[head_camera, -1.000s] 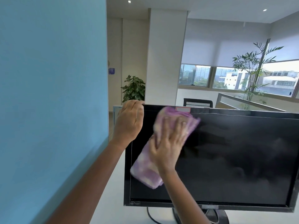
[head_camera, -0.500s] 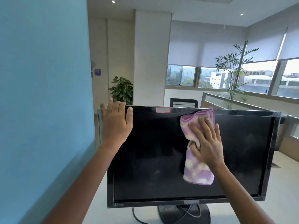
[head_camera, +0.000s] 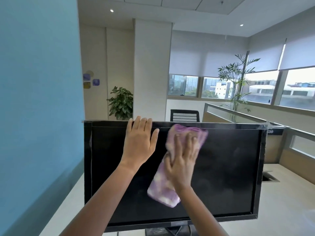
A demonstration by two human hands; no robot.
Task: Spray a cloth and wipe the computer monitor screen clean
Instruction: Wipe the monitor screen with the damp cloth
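The wiping step is judged to be in hand: the purple-and-white cloth point(head_camera: 177, 160) is pressed flat against the dark screen of the monitor point(head_camera: 230, 167) by the right hand point(head_camera: 183, 160), whose fingers are spread loosely over the fabric rather than pinched around it, though motion blur softens their outline. The cloth is draped from just under the top bezel down to about mid-screen, a little right of the screen's centre line, and its lower end hangs free below the palm. The monitor is steadied by the left hand point(head_camera: 140, 142), laid open with its fingers held close together, the fingertips hooked over the top edge and the thumb set apart to the side. The monitor stands on a pale desk point(head_camera: 281, 210), beside a blue partition point(head_camera: 37, 99) on the left. No spray bottle is seen, so the spraying is taken to be done. Faint haze is seen on the right part of the glass, so further passes across the right side and the lower band are judged necessary, with light, even pressure and the bracing hand kept on the frame. Counted: one monitor, one cloth, two hands, two potted plants point(head_camera: 121, 103) in the background, and one office chair point(head_camera: 185, 115) behind the screen.
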